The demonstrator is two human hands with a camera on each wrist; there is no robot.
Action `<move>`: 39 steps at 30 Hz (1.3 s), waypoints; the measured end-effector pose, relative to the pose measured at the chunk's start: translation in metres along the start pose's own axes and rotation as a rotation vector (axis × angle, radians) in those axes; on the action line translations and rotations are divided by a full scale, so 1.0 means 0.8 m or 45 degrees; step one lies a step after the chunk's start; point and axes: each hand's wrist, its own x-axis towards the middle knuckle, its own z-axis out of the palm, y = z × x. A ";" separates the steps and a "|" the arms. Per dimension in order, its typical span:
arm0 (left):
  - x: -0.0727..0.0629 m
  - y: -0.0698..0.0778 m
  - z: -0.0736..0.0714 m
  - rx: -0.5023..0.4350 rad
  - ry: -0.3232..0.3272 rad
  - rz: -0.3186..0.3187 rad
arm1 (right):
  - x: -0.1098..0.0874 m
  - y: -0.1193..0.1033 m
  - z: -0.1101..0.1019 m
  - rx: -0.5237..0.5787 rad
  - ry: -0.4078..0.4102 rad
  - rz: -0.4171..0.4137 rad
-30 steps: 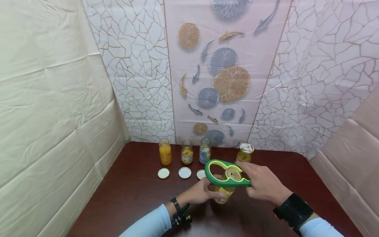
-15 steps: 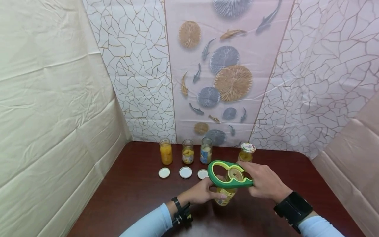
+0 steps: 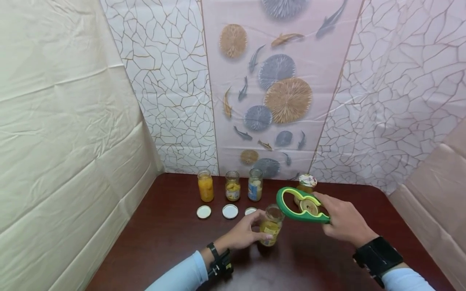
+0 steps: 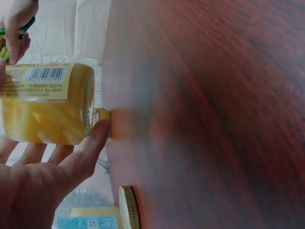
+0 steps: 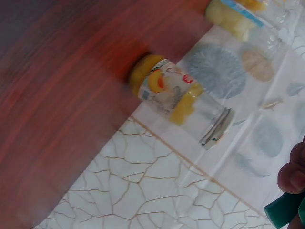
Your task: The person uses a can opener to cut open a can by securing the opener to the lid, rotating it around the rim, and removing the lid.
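Note:
My left hand grips a glass jar of yellow fruit round its side. The jar tilts slightly and its mouth is uncovered. In the left wrist view a finger reaches under the base of this labelled jar. To the right, my right hand holds a green jar opener by its handles. A gold lid sits within the opener's smaller ring, apart from the jar. Only the handle end of the opener shows in the right wrist view.
Along the back stand uncovered jars of orange fruit, yellow fruit and pale fruit. Lids lie before them on the dark table. A lidded jar, partly behind the opener, stands at the back right.
The opener has moved right and up, off the jar's mouth, with the gold lid in it. The jar in my left hand now shows its mouth uncovered and has shifted slightly left.

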 end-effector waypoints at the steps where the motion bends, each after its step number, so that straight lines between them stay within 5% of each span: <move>1: 0.002 0.000 0.000 0.006 0.011 0.004 | -0.002 0.002 -0.001 -0.006 0.006 0.003; 11: 0.027 0.004 0.009 0.065 0.046 -0.008 | -0.011 -0.003 -0.007 -0.021 0.017 -0.028; 18: 0.070 -0.003 0.012 0.155 0.186 -0.008 | -0.020 -0.019 -0.006 -0.001 0.004 -0.044; 26: 0.126 -0.016 0.010 0.228 0.385 -0.135 | -0.032 -0.029 -0.003 -0.012 -0.035 -0.019; 39: 0.170 -0.021 0.018 0.254 0.462 -0.181 | -0.033 -0.035 -0.005 0.002 -0.034 0.016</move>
